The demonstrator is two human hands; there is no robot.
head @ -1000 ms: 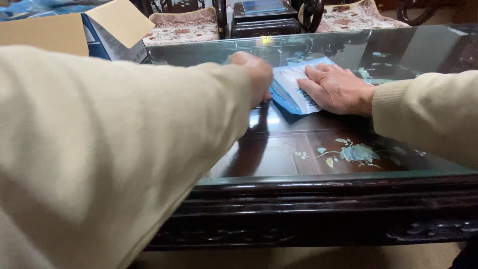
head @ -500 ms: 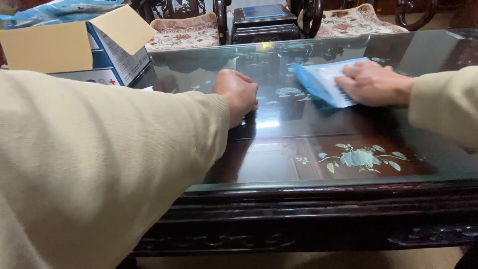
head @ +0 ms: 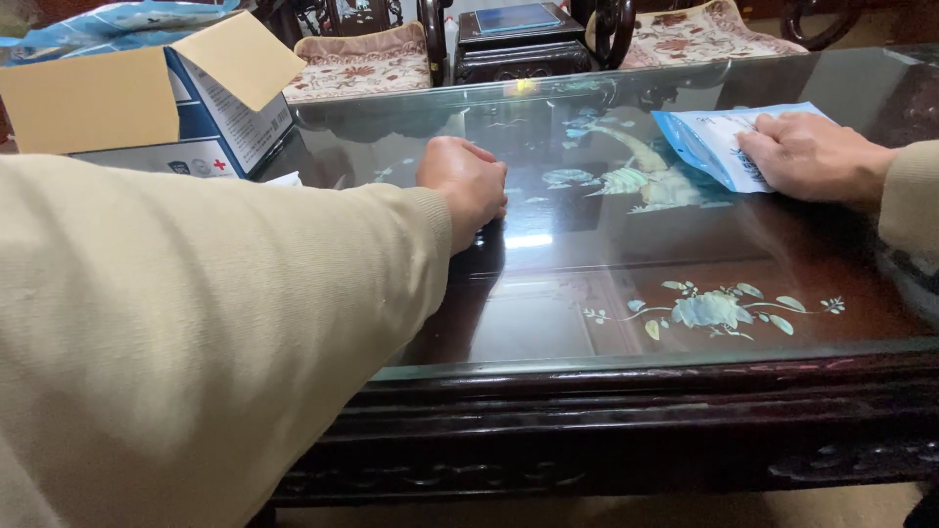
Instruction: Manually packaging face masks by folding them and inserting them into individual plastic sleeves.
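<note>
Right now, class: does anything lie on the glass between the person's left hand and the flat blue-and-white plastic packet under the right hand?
Nothing visible does. The left hand rests closed on the glass-topped dark wooden table; bare glass runs from it to the flat blue-and-white plastic packet, which the right hand presses flat. The open cardboard box stands off to the left.

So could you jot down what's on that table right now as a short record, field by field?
Surface: dark carved wooden table with a glass top, pale leaf inlay under the glass
Left hand: curled into a loose fist, resting on the glass; whether it holds anything cannot be told
Right hand: lies flat on a flat blue and white plastic packet
Far left: open cardboard box with blue and white sides, flaps up
Behind: cushioned dark wooden chairs
</note>
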